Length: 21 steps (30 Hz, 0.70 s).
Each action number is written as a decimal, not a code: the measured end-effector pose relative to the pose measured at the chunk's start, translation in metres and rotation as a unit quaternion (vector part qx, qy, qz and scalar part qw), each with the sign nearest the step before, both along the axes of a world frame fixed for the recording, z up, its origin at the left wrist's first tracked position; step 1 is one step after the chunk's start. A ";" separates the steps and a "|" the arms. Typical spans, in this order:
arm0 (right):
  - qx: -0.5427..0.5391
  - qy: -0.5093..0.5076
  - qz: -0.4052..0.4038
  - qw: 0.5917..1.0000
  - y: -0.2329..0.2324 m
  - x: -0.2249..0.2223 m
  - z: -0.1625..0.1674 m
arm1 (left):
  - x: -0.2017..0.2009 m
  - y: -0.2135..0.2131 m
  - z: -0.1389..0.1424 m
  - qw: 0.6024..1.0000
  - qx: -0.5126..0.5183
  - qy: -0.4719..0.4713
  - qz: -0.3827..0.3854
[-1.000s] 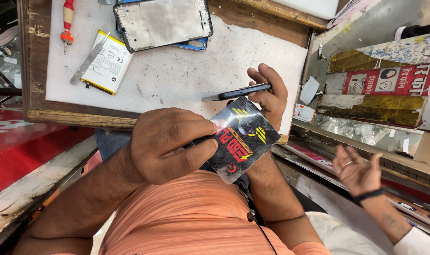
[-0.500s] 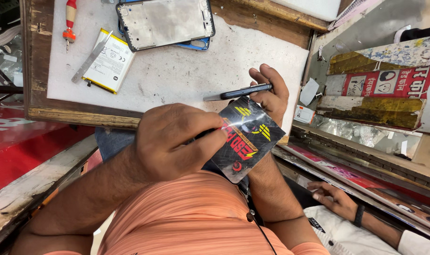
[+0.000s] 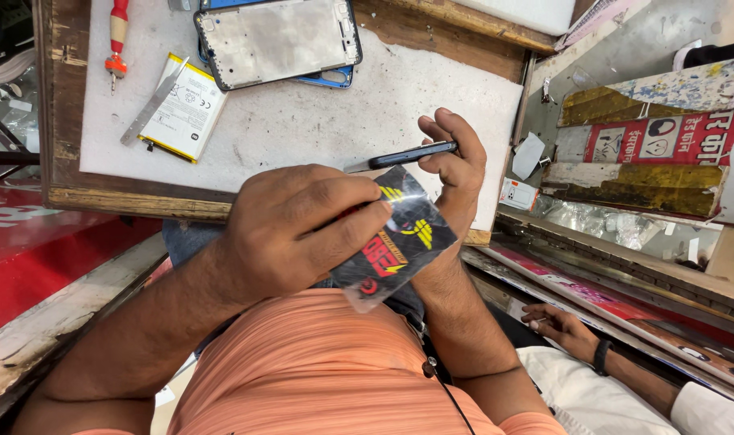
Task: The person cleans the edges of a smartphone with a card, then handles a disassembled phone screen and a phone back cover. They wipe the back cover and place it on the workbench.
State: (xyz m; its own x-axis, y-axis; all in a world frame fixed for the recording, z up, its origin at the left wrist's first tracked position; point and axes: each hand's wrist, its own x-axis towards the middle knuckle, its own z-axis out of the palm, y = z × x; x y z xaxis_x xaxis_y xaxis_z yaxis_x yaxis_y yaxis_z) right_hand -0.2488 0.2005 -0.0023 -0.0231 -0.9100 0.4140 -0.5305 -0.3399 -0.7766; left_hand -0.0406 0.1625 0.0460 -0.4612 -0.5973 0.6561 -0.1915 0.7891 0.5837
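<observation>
- The left hand (image 3: 298,229) is closed on a black glossy packet (image 3: 395,242) with red and yellow print, fingers pinching its upper edge; the packet sits over the near edge of the worktop (image 3: 318,129), against the person's chest.
- The packet's clear lower end shows no contents; what the black part holds cannot be told.
- The right hand (image 3: 455,161) grips a slim dark phone (image 3: 411,153) edge-on between thumb and fingers, just above the packet, near the worktop's near right corner.
- An opened phone frame (image 3: 274,36), bare metal plate facing up, lies at the far edge over a blue case (image 3: 326,79).
- A white and yellow battery (image 3: 181,109) lies toward the far left corner, a metal pry strip (image 3: 153,101) resting across it.
- A red-handled screwdriver (image 3: 117,36) lies beside the left edge.
- Another person's hand (image 3: 560,326) with a dark wristband rests lower right, off the worktop.
</observation>
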 end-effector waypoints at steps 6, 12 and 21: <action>0.005 0.038 -0.018 0.999 -0.004 0.003 0.004 | 0.008 0.004 -0.012 0.993 0.080 0.071 0.053; -0.010 0.048 -0.021 0.999 -0.005 0.007 0.006 | 0.010 0.014 -0.033 0.947 0.257 0.182 0.072; 0.009 0.042 -0.024 0.999 -0.006 0.006 0.010 | -0.015 0.008 -0.055 0.895 0.369 0.246 0.051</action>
